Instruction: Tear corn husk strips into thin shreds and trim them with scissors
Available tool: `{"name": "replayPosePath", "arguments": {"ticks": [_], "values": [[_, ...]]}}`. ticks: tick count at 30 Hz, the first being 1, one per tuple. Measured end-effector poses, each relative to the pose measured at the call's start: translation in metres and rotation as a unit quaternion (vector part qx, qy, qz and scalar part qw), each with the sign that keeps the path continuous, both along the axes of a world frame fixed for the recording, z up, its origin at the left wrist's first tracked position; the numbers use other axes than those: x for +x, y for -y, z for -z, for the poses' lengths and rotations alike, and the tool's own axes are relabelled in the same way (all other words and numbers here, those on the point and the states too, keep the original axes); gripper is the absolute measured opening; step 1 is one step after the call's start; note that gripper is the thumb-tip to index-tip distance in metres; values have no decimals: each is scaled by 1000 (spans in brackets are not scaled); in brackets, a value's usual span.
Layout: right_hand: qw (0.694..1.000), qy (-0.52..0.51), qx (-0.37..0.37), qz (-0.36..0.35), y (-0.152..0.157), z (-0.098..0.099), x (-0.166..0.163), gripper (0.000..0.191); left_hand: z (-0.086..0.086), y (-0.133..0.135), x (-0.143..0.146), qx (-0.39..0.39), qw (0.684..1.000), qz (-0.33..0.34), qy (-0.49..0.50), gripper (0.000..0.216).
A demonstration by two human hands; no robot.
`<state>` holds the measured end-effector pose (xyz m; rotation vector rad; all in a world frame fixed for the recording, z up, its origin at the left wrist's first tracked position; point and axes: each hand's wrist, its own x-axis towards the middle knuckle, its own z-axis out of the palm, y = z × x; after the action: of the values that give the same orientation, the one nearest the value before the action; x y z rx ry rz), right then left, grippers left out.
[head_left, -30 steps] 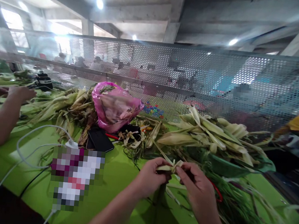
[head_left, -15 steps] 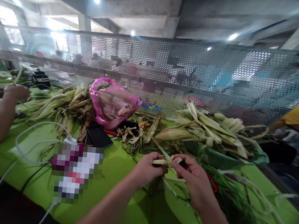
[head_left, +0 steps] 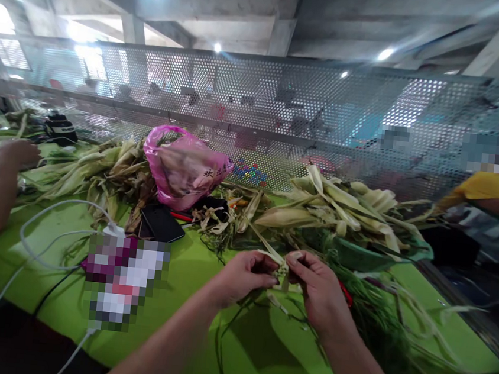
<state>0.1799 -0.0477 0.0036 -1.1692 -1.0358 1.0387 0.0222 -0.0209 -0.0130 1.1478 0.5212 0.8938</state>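
Over the green tabletop, my left hand (head_left: 240, 276) and my right hand (head_left: 316, 283) meet at a small braided piece of corn husk (head_left: 282, 268). The fingers of my left hand are closed on its left side. My right hand pinches it from the right between thumb and fingers. Pale strips stick out above and below the piece, and one long strip runs up and left. Just behind lies a heap of dry corn husks (head_left: 341, 205) in a green basin (head_left: 367, 257). Something red, partly hidden, is behind my right hand.
A pink plastic bag (head_left: 184, 168) stands beside another husk pile (head_left: 94, 173). In front lie a black phone (head_left: 163, 224), a purple item (head_left: 106, 255) and white cables (head_left: 28, 256). Green grass-like fibres (head_left: 374, 313) lie right. A perforated metal screen (head_left: 248, 115) runs behind. Another person's hand (head_left: 16, 153) works at left.
My fingers have shifted on the husk piece, and a strip that stuck out to the left is now folded in. The whole view has moved slightly. At right, the person in yellow has leaned further in.
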Motion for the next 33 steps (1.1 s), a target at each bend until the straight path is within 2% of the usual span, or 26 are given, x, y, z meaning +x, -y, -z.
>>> {"name": "replayPosePath", "arguments": {"ticks": [6,10,12,16,23,25,28,30,33], "values": [[993,92,27,66,5,-10,4,28,-3,3,0,-38,999,12,1,44],[991,117,23,60,6,-10,4,27,0,1,2,-23,999,-19,-32,40],[993,100,15,53,6,-9,3,26,2,0,3,-2,999,-28,-45,34],[999,1,-5,36,6,-8,0,28,4,-1,4,31,997,-21,-67,24],[998,-62,-5,32,6,-9,0,24,-5,2,-1,23,998,-11,-52,24],[997,-76,-10,33,5,-7,-1,24,-4,3,-1,54,996,-9,-73,17],[994,-95,-27,35,4,-4,-2,27,3,7,0,157,981,-12,-116,2],[994,-96,-30,38,4,-4,-2,27,6,6,0,194,971,-22,-136,4],[993,-97,-11,59,3,-6,3,27,-5,-2,-3,168,972,-26,-163,16]]}}
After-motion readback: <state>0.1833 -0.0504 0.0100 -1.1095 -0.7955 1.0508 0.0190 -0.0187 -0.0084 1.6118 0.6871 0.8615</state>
